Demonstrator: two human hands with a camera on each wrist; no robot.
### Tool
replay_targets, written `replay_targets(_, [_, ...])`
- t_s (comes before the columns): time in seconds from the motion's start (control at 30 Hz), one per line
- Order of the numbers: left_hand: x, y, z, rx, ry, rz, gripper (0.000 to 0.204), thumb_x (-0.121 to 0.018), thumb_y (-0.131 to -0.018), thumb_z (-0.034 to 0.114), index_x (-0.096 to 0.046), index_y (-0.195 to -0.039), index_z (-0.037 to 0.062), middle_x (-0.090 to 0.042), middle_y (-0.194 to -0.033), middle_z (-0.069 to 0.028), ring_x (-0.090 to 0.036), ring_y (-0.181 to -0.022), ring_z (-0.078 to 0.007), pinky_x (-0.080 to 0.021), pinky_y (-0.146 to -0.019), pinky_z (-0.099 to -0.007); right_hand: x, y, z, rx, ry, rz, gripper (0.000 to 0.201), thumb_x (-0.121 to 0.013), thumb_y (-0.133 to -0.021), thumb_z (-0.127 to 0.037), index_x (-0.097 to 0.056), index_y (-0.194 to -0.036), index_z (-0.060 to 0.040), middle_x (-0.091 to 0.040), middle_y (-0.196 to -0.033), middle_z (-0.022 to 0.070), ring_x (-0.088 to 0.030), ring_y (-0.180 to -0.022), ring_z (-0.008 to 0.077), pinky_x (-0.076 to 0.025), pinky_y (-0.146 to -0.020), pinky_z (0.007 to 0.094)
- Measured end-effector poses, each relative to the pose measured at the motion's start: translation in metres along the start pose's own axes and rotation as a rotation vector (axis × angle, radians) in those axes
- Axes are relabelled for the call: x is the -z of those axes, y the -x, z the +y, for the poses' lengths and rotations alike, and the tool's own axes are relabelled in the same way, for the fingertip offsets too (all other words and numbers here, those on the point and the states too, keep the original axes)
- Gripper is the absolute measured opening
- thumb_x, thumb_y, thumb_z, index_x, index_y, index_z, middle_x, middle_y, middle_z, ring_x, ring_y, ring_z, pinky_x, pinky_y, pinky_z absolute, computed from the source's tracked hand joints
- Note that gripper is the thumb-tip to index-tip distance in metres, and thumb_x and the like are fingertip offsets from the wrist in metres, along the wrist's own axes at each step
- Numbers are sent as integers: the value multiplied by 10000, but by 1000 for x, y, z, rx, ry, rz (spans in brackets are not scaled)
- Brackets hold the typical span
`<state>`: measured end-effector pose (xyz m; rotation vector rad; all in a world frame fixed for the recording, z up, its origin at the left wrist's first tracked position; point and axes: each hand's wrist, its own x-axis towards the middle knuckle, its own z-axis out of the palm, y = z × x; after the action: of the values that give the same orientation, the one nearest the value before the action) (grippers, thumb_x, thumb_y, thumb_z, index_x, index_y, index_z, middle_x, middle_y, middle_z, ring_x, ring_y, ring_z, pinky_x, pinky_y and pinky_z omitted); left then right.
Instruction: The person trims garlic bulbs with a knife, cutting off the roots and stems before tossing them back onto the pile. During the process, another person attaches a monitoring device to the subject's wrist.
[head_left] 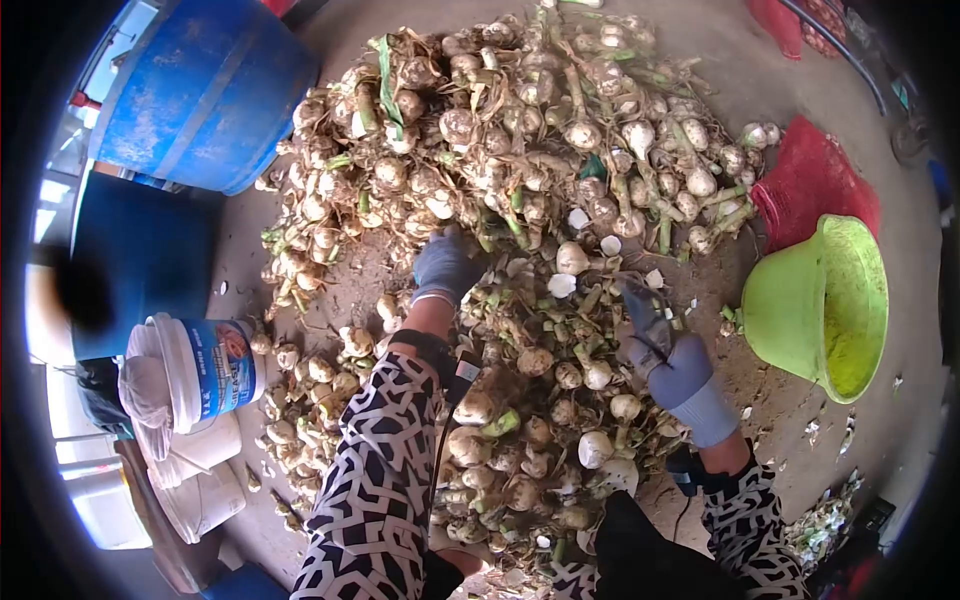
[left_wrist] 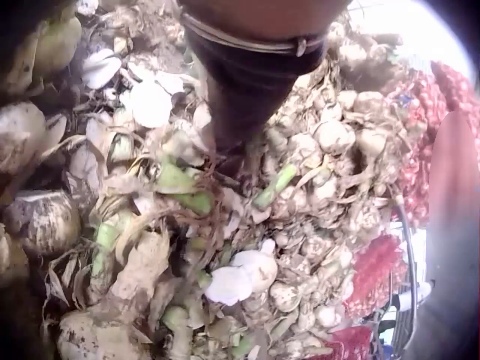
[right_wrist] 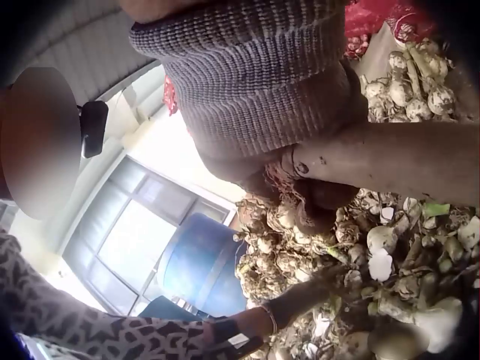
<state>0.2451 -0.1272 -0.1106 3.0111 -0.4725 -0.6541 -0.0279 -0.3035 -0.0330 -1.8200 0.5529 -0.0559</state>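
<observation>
A heap of dirty garlic bulbs [head_left: 457, 127] with stalks and dry leaves lies in front of me. My left hand [head_left: 447, 268], in a grey glove, reaches into its near edge. In the left wrist view its fingers sink out of sight among leaves and green stalk stubs [left_wrist: 281, 187]. Over the cut stalks on the right, my gloved right hand [head_left: 672, 365] is held with fingers bent. The right wrist view shows it gripping a smooth brown bar-like thing [right_wrist: 405, 161], whose kind I cannot tell. Stringy roots [right_wrist: 291, 191] hang beside its fingers. Short-stalked bulbs [head_left: 520, 490] lie nearer me.
On the right a lime-green bucket [head_left: 785, 310] lies tipped on its side, by a red mesh bag [head_left: 815, 180]. To the left stand a blue barrel [head_left: 210, 90] and a white grease pail [head_left: 215, 370]. White peel scraps [head_left: 562, 286] are scattered between my hands.
</observation>
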Motion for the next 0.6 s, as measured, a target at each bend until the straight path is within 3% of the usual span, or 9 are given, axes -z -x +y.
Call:
replay_targets(0.07, [-8, 12, -13, -160, 8, 70, 529, -670, -819, 420, -557, -1214, 87, -569, -1172, -159, -605, -1046, -291, -490, -911, -418, 0, 2, 5, -80, 19, -44, 198, -619, -893, -197, -684, -1003, -46, -646, -688, 118, -607, -604, 198, -472, -583, 326])
replay_targets(0.13, [-23, 20, -37, -187, 882, -147, 443, -690, -841, 313, -579, -1144, 10, -605, -1073, -138, -627, -966, -232, -526, -865, -341, -6, 0, 1, 132, 193, 9, 170, -620, -864, -174, -680, -972, -57, -659, -719, 140, -627, -611, 260, -484, -578, 345])
replay_targets(0.2, [-19, 64, -44, -498, 1334, -116, 434, -733, -828, 150, -533, -1172, -23, -632, -1049, -113, -629, -935, -192, -550, -830, -284, -18, 0, -9, 166, 222, -27, 157, -629, -833, -163, -669, -947, -63, -654, -726, 141, -633, -624, 279, -494, -579, 357])
replay_targets(0.23, [-14, 80, -52, -401, 1597, -402, 545, -784, -783, 150, -498, -1222, -1, -632, -1086, -110, -626, -978, -188, -546, -848, -291, -23, 2, -14, 194, 267, -70, 147, -637, -803, -153, -658, -922, -69, -648, -732, 142, -639, -638, 297, -505, -581, 369])
replay_targets(0.27, [2, 110, -43, -600, 1426, -320, 638, -823, -732, 196, -487, -1249, 37, -625, -1123, -90, -621, -1013, -191, -537, -875, -295, -29, 3, -19, 196, 260, -66, 147, -637, -803, -153, -658, -922, -69, -648, -732, 142, -639, -638, 297, -505, -581, 369])
replay_targets(0.33, [18, 155, -27, -572, 1461, -273, 653, -836, -713, 184, -494, -1258, 72, -612, -1167, -70, -621, -1033, -198, -533, -883, -289, -40, 6, -29, 454, 468, -76, 171, -659, -755, -167, -626, -899, -80, -631, -743, 125, -646, -632, 292, -523, -570, 388])
replay_targets(0.43, [42, 190, -12, -671, 789, 88, 703, -844, -664, 88, -485, -1268, 59, -567, -1230, -81, -600, -1080, -199, -522, -910, -317, -46, 18, -46, 451, 706, -121, 385, -701, -688, -182, -615, -1058, -117, -648, -875, 108, -658, -646, 272, -532, -554, 388])
replay_targets(0.53, [51, 217, 5, -476, 1112, -79, 746, -857, -641, 93, -476, -1281, 52, -566, -1214, -82, -605, -1058, -187, -526, -890, -319, -44, 28, -43, 419, 826, -146, 542, -743, -627, -209, -624, -1151, -135, -655, -997, 94, -659, -655, 250, -526, -547, 375])
replay_targets(0.6, [38, 220, 9, -598, 895, 113, 776, -883, -653, 208, -472, -1290, 46, -586, -1176, -71, -621, -1022, -173, -532, -858, -310, -39, 32, -43, 413, 857, -109, 502, -739, -647, -240, -628, -1125, -131, -653, -944, 94, -656, -650, 249, -529, -549, 384])
